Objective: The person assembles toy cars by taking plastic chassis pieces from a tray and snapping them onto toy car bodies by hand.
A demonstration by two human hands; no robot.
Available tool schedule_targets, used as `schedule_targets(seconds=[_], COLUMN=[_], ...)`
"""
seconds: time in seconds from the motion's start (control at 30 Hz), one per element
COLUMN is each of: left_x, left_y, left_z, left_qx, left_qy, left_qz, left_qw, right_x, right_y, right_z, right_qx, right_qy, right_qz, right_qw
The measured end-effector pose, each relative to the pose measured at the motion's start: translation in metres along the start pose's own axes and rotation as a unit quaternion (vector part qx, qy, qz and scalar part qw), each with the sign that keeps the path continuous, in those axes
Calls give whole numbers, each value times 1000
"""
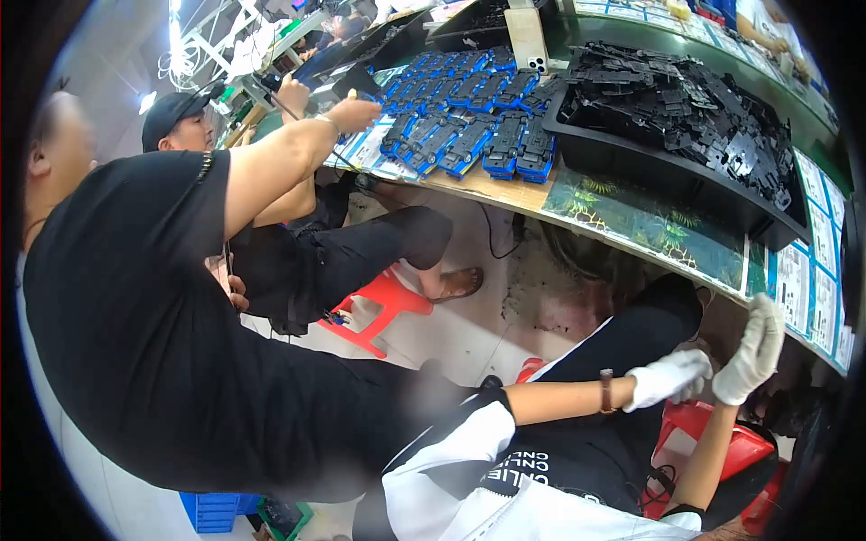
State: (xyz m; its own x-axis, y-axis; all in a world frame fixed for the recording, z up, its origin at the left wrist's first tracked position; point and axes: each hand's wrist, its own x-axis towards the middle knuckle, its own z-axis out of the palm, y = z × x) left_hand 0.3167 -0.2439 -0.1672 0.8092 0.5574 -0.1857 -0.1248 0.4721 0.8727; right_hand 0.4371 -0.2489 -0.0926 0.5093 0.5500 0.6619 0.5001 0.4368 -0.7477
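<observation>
Both my hands wear white gloves and are raised above my lap, beside the near edge of the workbench (649,248). My left hand (669,379), with a brown-strapped watch (606,390) at the wrist, reaches rightward with its fingers extended. Just right of it, my right hand (750,353) points upward, fingers straight and side by side, close to the bench edge. No object shows in either hand. On the bench, a black bin (622,160) heaped with thin black plastic parts (686,99) is the nearest thing beyond them.
Rows of blue-and-black toy cars (469,140) lie underside up left of the bin, near a phone (526,41). A standing co-worker in black (135,261) leans across at left. Someone in a cap (185,122) sits behind, near a red stool (383,311).
</observation>
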Motion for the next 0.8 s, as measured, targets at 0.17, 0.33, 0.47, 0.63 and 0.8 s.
schedule_targets(seconds=[0.17,0.33,0.47,0.63,0.8], left_x=[48,76,59,67,68], left_y=[-33,-137,-109,-110,-122], left_z=[40,20,10,3,4], left_qx=[-50,-290,-188,-202,-204], left_qy=[-67,-123,0,34,20], left_qz=[-86,-240,-213,-186,-173], left_qw=[993,918,959,961,963], right_x=[46,86,93,122,147], right_y=[61,102,152,206,260], right_z=[-37,-79,-96,-152,-167], right_qx=[-40,-76,-40,-82,-56], right_qy=[127,151,198,111,77], right_qz=[64,73,144,211,212], right_qw=[989,983,969,968,973])
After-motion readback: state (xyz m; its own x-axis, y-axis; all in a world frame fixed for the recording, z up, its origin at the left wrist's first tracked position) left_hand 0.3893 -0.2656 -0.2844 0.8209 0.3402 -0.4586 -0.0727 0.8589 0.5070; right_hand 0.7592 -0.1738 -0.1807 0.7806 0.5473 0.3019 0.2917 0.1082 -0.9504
